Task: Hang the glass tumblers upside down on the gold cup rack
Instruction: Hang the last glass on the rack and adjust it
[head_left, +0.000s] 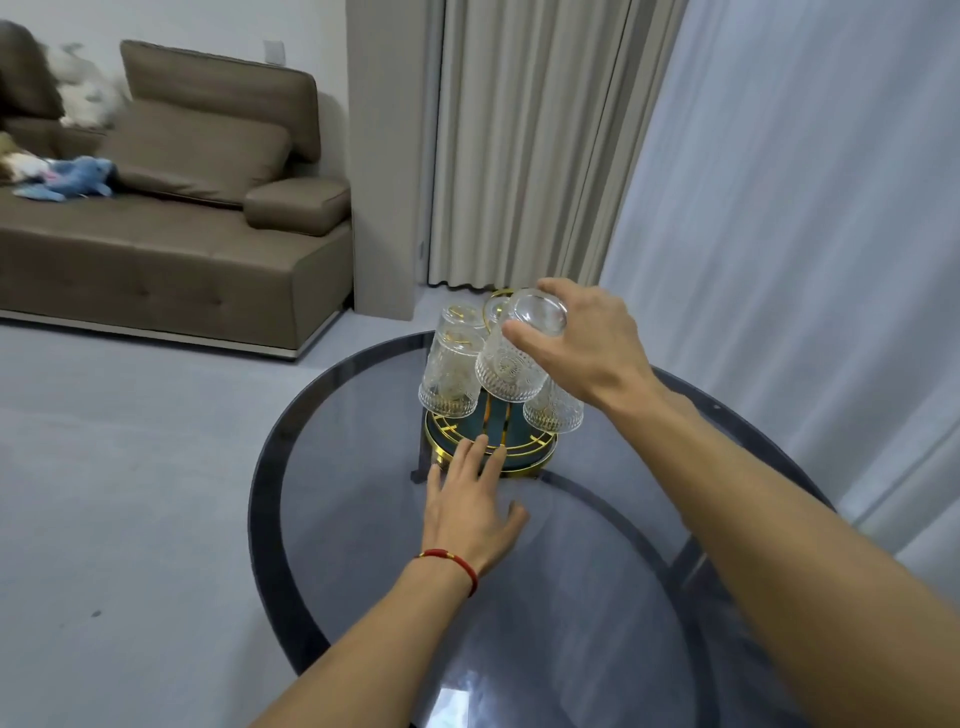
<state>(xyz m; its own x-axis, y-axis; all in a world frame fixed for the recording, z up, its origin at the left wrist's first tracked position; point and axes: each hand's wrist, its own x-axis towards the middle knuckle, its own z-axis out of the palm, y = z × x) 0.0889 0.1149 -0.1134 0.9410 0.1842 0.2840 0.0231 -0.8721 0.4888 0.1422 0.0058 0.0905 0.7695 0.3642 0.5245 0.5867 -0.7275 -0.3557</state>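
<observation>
The gold cup rack (491, 447) stands on a round base with a teal tray under a gold wire grid and a gold rim, near the far edge of the counter. Several clear glass tumblers with embossed patterns hang on it mouth down. One at the left (451, 371) tilts outward, a second sits behind it (462, 314), and another hangs low at the right (555, 413), partly hidden. A fourth tumbler (519, 345) is tilted, its thick base up and toward the camera, its mouth just above the tray at the rack's middle.
</observation>
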